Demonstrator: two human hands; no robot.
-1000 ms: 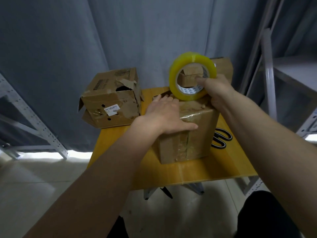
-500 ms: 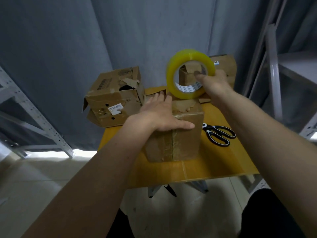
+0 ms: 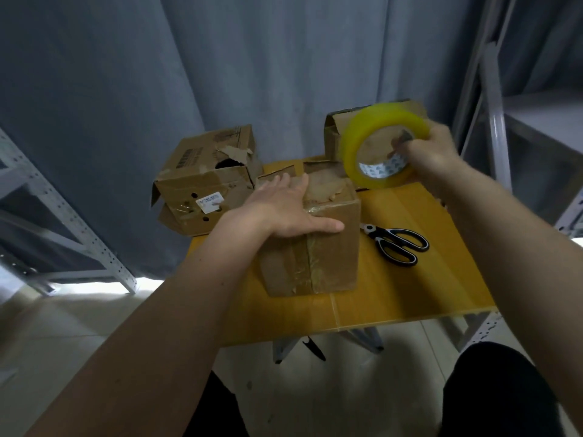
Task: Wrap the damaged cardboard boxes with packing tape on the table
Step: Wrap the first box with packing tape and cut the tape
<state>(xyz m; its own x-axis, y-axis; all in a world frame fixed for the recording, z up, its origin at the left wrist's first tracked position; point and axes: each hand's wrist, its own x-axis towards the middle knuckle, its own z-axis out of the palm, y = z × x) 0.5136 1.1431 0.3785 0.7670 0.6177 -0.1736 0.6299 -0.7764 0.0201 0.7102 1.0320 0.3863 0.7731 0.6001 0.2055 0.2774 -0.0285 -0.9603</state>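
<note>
Tape roll [image 3: 383,146], gripped by the right hand [image 3: 432,156], has swung right off the box [image 3: 312,244]; left hand [image 3: 284,209] presses flat, so another strip seems underway.

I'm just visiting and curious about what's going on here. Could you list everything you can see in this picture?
taped cardboard box: 1, brown, middle of the table, clear tape over its top and front
torn cardboard box: 1, brown with a white label, table's far left corner, hole in its top
third cardboard box: 1, brown, far right of the table, partly behind the tape roll
packing tape roll: 1, yellowish clear, held above the table's far right
scissors: 1, black handles, lying on the table right of the taped box
table: 1, yellow top
curtain: 1, grey, behind the table
metal shelving: grey-white, both sides
left hand: 1, flat on the taped box
right hand: 1, gripping the tape roll
</note>
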